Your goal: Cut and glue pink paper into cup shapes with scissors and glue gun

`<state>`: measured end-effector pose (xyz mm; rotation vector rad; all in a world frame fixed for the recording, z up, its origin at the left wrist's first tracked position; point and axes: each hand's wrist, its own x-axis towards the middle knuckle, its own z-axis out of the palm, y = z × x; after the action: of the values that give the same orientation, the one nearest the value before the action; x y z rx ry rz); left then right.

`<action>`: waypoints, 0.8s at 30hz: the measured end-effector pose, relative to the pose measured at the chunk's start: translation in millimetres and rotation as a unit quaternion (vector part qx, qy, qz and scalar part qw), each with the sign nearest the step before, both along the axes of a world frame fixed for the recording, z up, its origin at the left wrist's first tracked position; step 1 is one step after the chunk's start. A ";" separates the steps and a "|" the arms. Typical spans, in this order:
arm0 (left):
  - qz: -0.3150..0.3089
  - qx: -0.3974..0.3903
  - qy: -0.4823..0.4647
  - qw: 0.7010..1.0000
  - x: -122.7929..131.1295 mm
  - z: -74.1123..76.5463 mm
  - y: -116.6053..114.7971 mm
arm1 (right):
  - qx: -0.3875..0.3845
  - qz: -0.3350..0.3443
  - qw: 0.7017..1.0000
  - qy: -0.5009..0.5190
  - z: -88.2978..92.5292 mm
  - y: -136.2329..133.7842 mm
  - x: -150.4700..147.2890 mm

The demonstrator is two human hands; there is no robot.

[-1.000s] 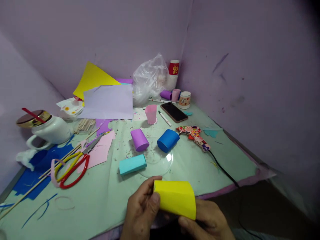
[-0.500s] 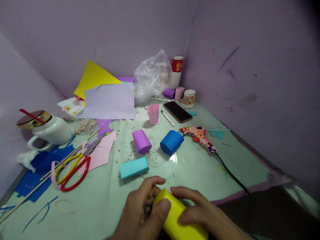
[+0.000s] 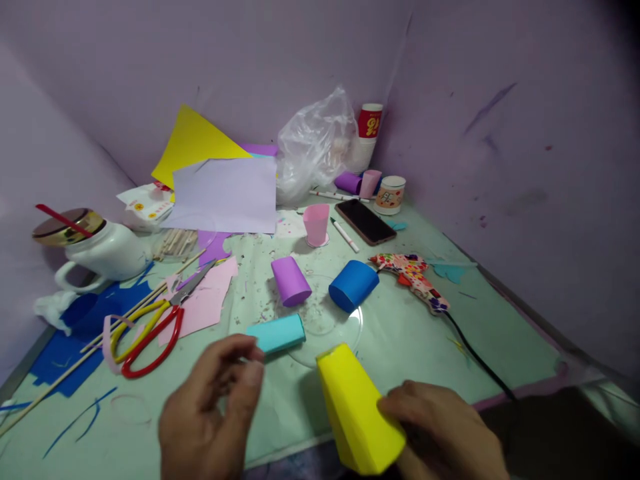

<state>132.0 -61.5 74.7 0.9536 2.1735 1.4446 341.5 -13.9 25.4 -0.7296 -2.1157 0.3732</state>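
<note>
My right hand grips a rolled yellow paper tube near the table's front edge, its far end pointing away from me. My left hand hovers to the left of the tube, fingers curled loosely and holding nothing. Just beyond my left hand lies a light blue paper tube. Further back lie a purple tube and a dark blue tube, beside a clear round plastic disc.
Red and yellow scissors lie at the left on pink paper. A patterned glue gun with a black cord lies at the right. A pink cup, phone, white jug, paper sheets and plastic bag stand behind.
My left hand has let go of the yellow tube and moved left. The tube now stays in my right hand alone, turned with its end pointing away.
</note>
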 end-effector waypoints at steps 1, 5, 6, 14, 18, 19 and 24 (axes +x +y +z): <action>0.034 0.002 0.049 0.998 -7.8 -3.5 1.0 | 0.006 -0.008 1.000 0.005 -3.5 3.9 -4.5; 0.049 -0.009 0.163 0.985 -25.0 -22.3 5.2 | 0.017 -0.041 0.999 0.000 -14.4 14.9 -15.6; 0.042 -0.007 0.174 0.984 -25.1 -26.4 5.8 | 0.013 -0.044 0.999 -0.004 -16.0 16.3 -16.6; -0.020 -0.020 0.218 0.976 -16.6 -35.2 4.7 | -0.013 -0.028 1.000 -0.004 -18.0 20.9 -19.8; -0.016 -0.059 0.217 0.974 -15.3 -36.6 4.0 | -0.012 -0.059 0.998 0.002 -17.0 21.4 -22.3; -0.014 -0.065 0.214 0.974 -14.8 -36.8 4.1 | -0.015 -0.065 0.998 -0.001 -16.7 21.5 -22.5; -0.014 -0.069 0.202 0.977 -13.4 -37.0 5.0 | -0.024 -0.076 0.997 -0.014 -16.7 24.2 -19.4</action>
<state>118.6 -56.5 37.8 1.3134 2.4910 1.1424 322.0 10.4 8.7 -0.9227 -2.0670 0.3344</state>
